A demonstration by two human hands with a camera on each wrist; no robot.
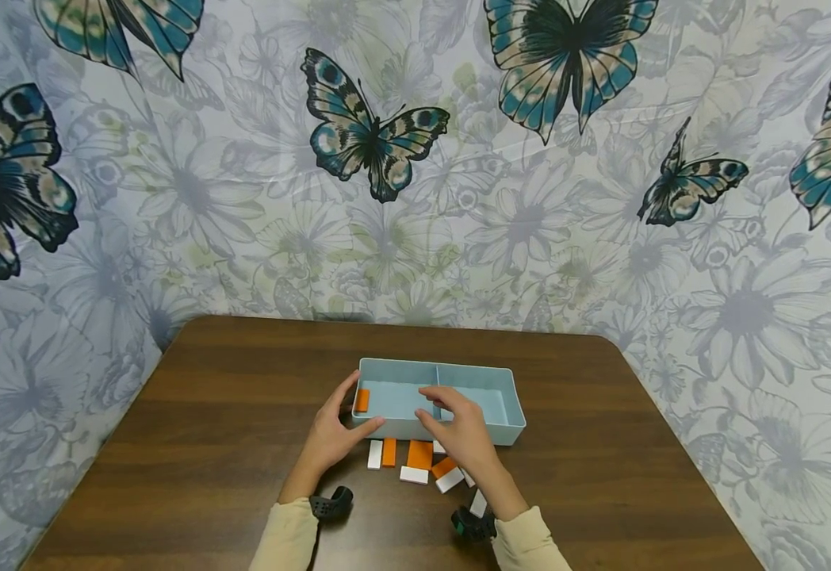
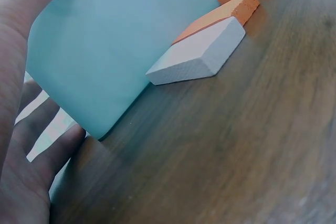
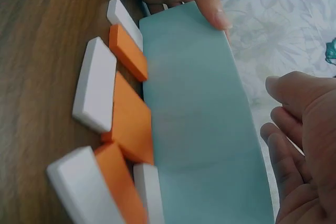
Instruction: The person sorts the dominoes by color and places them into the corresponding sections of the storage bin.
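Observation:
A light blue box with two compartments lies on the table, an orange block standing inside against its left end. My left hand holds the box's left end, thumb over the front rim and fingers along the side. Above the divider hovers my right hand, thumb and fingers apart with nothing between them. In the right wrist view its fingers are loosely bent, clear of the box wall. Along the front of the box lie white and orange blocks, among them a white block and a wide orange block.
The brown wooden table extends to both sides of the box. Near my right wrist lies another white block, partly covered by the wrist camera. A butterfly-patterned cloth hangs behind the table.

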